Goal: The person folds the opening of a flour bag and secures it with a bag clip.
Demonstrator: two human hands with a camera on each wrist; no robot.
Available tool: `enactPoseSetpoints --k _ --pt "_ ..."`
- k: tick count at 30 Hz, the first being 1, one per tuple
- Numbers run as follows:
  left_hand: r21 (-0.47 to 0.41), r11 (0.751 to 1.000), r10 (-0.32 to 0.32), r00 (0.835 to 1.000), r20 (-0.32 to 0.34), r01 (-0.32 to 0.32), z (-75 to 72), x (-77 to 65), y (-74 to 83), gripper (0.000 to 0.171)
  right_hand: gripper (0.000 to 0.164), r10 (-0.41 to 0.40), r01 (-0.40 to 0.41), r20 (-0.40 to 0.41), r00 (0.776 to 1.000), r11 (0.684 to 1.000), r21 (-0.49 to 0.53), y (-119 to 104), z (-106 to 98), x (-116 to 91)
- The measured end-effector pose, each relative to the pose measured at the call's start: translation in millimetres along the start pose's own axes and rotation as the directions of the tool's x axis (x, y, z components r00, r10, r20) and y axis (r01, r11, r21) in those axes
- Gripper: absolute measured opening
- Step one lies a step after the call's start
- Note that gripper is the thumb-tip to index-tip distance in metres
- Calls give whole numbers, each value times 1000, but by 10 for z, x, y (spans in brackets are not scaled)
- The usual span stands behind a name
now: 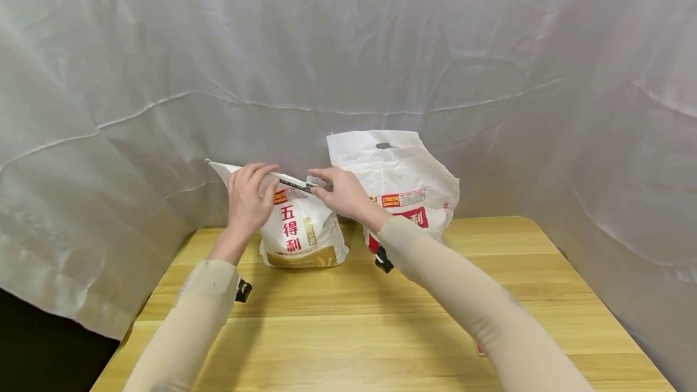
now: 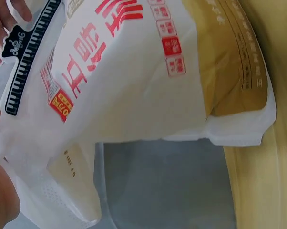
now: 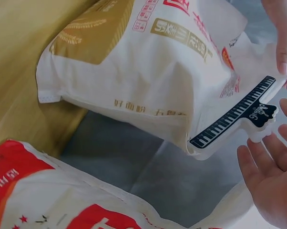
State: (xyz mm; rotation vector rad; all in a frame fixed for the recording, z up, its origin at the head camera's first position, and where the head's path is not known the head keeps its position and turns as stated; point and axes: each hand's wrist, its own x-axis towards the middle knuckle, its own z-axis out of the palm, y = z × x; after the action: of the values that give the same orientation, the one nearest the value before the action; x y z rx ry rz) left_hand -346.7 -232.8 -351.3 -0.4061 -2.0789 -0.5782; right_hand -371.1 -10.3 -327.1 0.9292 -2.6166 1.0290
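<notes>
A white flour bag [image 1: 305,228] with red lettering and a gold base stands at the back of the table, its top folded down. Across the fold sits a black-and-white bag clip [image 3: 234,114], printed with piano keys. My left hand [image 1: 250,195] pinches the bag's folded top at the clip's left end, thumb on the near side. At the clip's handle is my right hand [image 1: 343,192], its fingers loosely spread around the handle in the right wrist view and not closed on it. Both wrists wear black camera mounts.
To the right, a second white flour bag [image 1: 394,168] with red print stands upright, with a handle hole in its unfolded top. Grey cloth [image 1: 381,53] hangs behind the wooden table [image 1: 305,331]. A small red-edged item [image 1: 480,349] shows beside my right sleeve.
</notes>
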Motion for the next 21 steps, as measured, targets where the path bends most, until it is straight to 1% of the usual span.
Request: enactPoseSetpoints --k 4,8,13,21 --pt "-14 1000 -17 999 -28 17 31 -38 47 39 49 -25 25 -29 999 1000 9 19 -3 -73" --pt "-22 999 -34 998 -60 33 78 -73 93 45 48 -56 57 -72 996 998 13 24 -17 -152" --pt "-45 998 -37 992 -118 32 134 -121 187 50 45 -81 92 -135 987 993 74 19 -48 -275" --pt "-70 996 -73 987 -140 64 195 -205 396 54 47 -114 143 -230 966 983 114 53 -66 -482"
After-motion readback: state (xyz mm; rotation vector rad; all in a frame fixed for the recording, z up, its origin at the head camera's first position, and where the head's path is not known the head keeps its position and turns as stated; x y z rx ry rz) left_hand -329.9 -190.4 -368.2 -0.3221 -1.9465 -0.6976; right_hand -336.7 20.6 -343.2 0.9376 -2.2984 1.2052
